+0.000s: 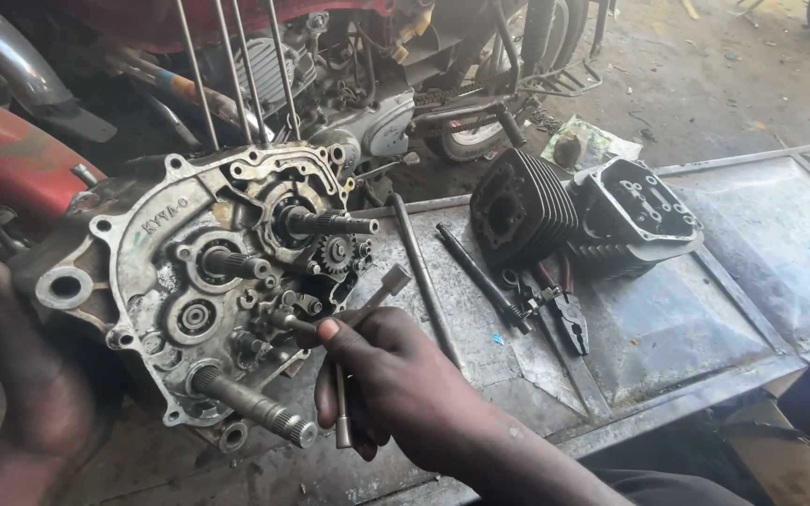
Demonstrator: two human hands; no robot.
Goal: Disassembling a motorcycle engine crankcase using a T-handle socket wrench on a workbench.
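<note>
An open silver engine crankcase (157, 272) with gears and shafts stands on a metal tray (667, 328), facing me. My left hand (25, 375) grips its left edge and steadies it. My right hand (391, 375) sits in front of the case's lower right, fingers closed around a thin metal T-shaped tool (341, 412); the tool's upper end (391, 279) points at the gears. A splined shaft (255, 408) sticks out of the case bottom just left of that hand.
On the tray to the right lie a long rod (424, 281), a dark bar tool (480, 276), pliers (564, 314), a finned black cylinder (522, 206) and a cylinder head (635, 215). Motorcycles stand behind, with long studs (236, 66) rising from the case.
</note>
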